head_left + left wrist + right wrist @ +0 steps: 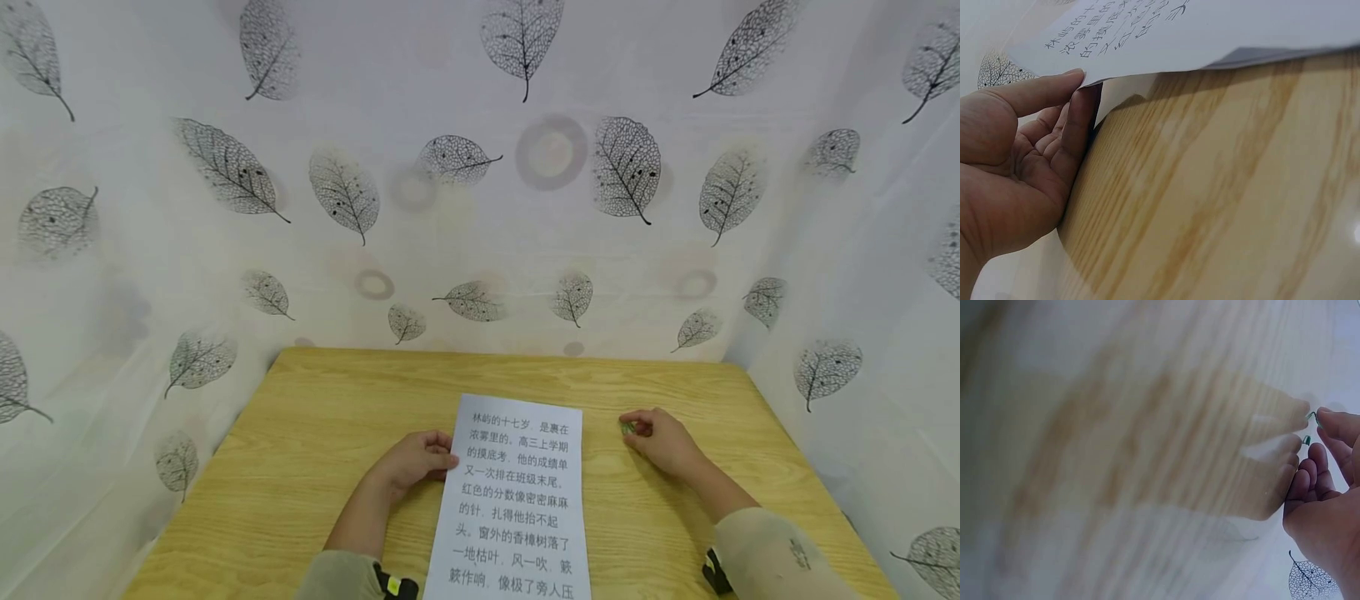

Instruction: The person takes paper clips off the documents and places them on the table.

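A long white sheet of paper [513, 500] with printed Chinese characters lies lengthwise on the wooden table. My left hand [408, 462] pinches its left edge, thumb on top and fingers beneath. In the left wrist view this edge of the sheet [1210, 44] stands raised off the wood. To the right of the paper, my right hand [666, 446] is low over the table and pinches a small green thing [627, 428] between thumb and index finger. In the right wrist view the green thing [1306, 440] shows thin, bent, shiny parts; its kind cannot be told, as the fingers partly cover it.
The light wooden table [337, 392] extends on both sides of the paper. A pale curtain [450, 233] printed with dark leaves stands behind it and along both sides. Black straps [717, 572] sit at my wrists, by the beige sleeves [780, 554].
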Demonstrator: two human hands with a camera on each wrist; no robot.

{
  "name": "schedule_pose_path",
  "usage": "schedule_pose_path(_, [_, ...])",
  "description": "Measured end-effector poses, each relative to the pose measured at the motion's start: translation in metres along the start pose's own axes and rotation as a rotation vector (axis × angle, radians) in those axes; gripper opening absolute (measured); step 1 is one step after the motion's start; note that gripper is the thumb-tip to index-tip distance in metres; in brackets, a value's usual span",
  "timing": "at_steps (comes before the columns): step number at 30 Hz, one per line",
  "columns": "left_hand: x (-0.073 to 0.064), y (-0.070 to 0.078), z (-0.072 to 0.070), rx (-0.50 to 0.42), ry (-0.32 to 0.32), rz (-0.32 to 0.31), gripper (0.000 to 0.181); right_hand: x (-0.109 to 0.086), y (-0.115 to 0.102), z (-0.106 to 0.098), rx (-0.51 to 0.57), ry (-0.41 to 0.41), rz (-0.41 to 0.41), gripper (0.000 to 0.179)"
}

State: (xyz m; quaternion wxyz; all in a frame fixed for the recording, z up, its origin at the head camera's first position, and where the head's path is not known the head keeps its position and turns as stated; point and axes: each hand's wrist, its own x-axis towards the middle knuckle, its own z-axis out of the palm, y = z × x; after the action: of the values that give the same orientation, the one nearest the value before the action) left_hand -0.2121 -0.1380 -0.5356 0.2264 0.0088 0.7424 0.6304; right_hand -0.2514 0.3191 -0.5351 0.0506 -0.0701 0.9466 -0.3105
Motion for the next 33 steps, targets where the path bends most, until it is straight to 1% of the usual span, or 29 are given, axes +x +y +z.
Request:
schedule_pose_path(9, [0.000, -0.001, -0.001, -0.003, 0.001, 0.001, 0.029, -0.002, -0.004, -0.001, 0.008, 0.015, 0.001, 0.035])
schedule_pose_path(14, [0.001, -0.001, -0.001, -0.003, 0.009, 0.001, 0.028, -0.004, -0.010, -0.005, 0.067, 0.038, 0.037, 0.033])
schedule_pose_path(18, [0.001, -0.001, 0.000, -0.004, 0.037, 0.000, 0.028, -0.007, -0.015, -0.010, 0.104, 0.062, 0.054, 0.032])
schedule_pose_path(23, [-0.002, 0.000, 0.006, -0.013, 0.104, -0.007, 0.028, -0.016, -0.024, -0.021, 0.143, 0.068, 0.060, 0.036])
schedule_pose_path(26, [-0.003, 0.003, 0.012, 0.003, 0.156, 0.011, 0.026, -0.020, -0.031, -0.028, 0.163, 0.091, 0.047, 0.037])
schedule_pose_path(28, [-0.003, 0.007, 0.016, 0.054, 0.205, 0.030, 0.024, -0.022, -0.036, -0.032, 0.183, 0.103, 0.038, 0.038])
schedule_pose_path(31, [-0.002, 0.012, 0.024, 0.177, 0.293, 0.052, 0.021, -0.028, -0.045, -0.038, 0.215, 0.109, 0.039, 0.041])
schedule_pose_path(33, [-0.002, 0.014, 0.028, 0.256, 0.346, 0.050, 0.018, -0.032, -0.051, -0.039, 0.246, 0.113, 0.043, 0.043])
